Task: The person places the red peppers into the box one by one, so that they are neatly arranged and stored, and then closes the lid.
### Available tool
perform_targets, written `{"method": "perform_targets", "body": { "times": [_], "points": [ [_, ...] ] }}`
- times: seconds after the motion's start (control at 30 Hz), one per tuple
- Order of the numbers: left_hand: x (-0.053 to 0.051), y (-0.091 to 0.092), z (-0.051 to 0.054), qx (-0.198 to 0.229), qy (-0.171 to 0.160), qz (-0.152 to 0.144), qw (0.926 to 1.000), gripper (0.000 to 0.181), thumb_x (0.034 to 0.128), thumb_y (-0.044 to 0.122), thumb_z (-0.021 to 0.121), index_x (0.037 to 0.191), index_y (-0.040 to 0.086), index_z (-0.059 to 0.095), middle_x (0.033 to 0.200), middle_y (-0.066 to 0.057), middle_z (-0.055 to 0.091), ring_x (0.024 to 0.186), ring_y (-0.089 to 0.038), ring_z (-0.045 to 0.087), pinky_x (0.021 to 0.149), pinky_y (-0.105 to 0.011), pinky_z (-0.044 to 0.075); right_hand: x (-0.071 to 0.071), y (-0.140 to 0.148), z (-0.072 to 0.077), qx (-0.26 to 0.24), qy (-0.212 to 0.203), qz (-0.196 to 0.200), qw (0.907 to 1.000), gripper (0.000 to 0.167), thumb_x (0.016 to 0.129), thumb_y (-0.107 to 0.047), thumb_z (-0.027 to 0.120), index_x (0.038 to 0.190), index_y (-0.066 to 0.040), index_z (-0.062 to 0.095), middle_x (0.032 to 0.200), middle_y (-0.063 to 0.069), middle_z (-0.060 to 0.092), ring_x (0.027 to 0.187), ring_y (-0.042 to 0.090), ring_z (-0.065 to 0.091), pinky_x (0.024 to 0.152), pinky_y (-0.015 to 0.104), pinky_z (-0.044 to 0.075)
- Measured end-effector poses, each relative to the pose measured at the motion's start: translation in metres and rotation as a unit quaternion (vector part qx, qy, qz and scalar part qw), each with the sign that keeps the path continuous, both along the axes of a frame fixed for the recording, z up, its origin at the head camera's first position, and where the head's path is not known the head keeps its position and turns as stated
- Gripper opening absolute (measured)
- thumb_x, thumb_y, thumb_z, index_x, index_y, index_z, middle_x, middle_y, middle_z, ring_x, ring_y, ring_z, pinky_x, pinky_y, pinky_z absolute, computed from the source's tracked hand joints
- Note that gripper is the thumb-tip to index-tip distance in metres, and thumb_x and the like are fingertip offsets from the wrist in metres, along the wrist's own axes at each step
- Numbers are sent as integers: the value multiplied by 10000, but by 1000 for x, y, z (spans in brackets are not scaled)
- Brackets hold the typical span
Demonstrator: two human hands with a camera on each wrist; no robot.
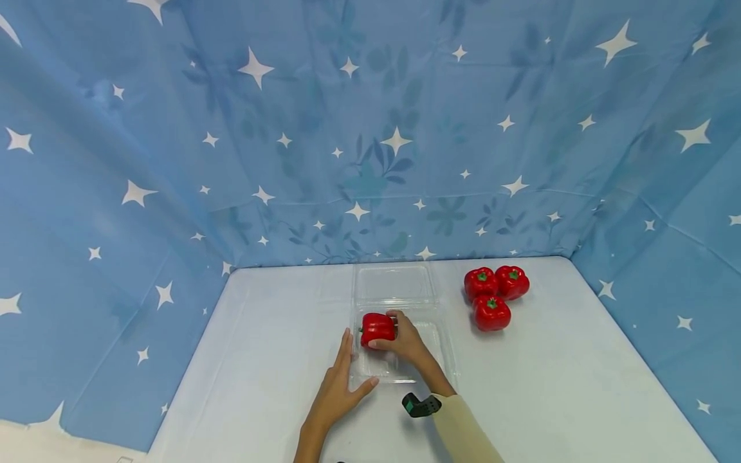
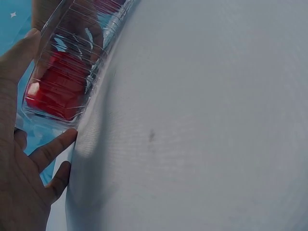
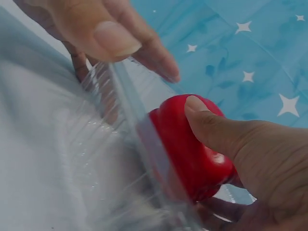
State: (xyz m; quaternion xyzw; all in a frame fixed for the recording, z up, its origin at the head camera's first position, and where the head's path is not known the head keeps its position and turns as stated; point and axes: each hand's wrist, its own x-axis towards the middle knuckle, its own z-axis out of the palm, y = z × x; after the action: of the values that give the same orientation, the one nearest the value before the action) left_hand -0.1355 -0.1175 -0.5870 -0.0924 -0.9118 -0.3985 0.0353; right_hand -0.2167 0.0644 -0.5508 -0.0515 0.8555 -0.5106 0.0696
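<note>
We note the right hand [image 1: 408,339] pinching a red pepper [image 1: 376,328] inside a clear container [image 1: 375,368], left hand [image 1: 336,391] spread alongside, three peppers [image 1: 492,310] right of both.

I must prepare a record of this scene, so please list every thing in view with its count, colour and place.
Table: 1, white, centre
Cloth: count unclear, blue with white stars, behind and at both sides of the table
Box: 1, clear, on the table
Lid: 1, clear, open at the box's far side
Loose peppers: 3, red, grouped on the table, right of the box
Held pepper: 1, red, in the box
Wristband: 1, black and green, right wrist
Sleeve: 1, cream, right arm
Left hand: 1, bare, at the box's near left corner
Right hand: 1, bare, gripping the held pepper
</note>
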Motion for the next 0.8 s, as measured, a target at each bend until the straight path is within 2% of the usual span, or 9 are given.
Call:
{"method": "perform_targets", "body": {
  "times": [0.3, 0.47, 0.8],
  "points": [
    [1, 0, 1, 78, -100, -31, 9999, 1010, 833, 578, 667, 1586, 262, 74, 1612, -12, 282, 1273, -315, 562, 967, -664, 448, 0, 6, 3, 233, -14, -98, 9997, 658, 824, -314, 772, 1326, 8, 495, 1254, 256, 580, 1087, 399, 602, 876, 526, 562],
    [0, 0, -1, 70, -37, 1, 10000, 1008, 828, 576, 676, 1585, 276, 82, 1626, 33, 242, 1283, -300, 556, 980, -694, 417, 0, 3, 1, 244, 17, -113, 9996, 651, 821, -316, 773, 1324, -7, 498, 1233, 253, 590, 1070, 384, 604, 855, 513, 573],
    [-1, 0, -3, 99, 86, -87, 9999, 1011, 834, 564, 674, 1587, 227, 90, 1637, 31, 202, 1280, -320, 558, 963, -644, 465, 0, -1, 3, 131, -15, -193, 9997, 635, 830, -285, 765, 1338, -7, 503, 1249, 270, 590, 1077, 404, 607, 858, 529, 568]
  ]
}}
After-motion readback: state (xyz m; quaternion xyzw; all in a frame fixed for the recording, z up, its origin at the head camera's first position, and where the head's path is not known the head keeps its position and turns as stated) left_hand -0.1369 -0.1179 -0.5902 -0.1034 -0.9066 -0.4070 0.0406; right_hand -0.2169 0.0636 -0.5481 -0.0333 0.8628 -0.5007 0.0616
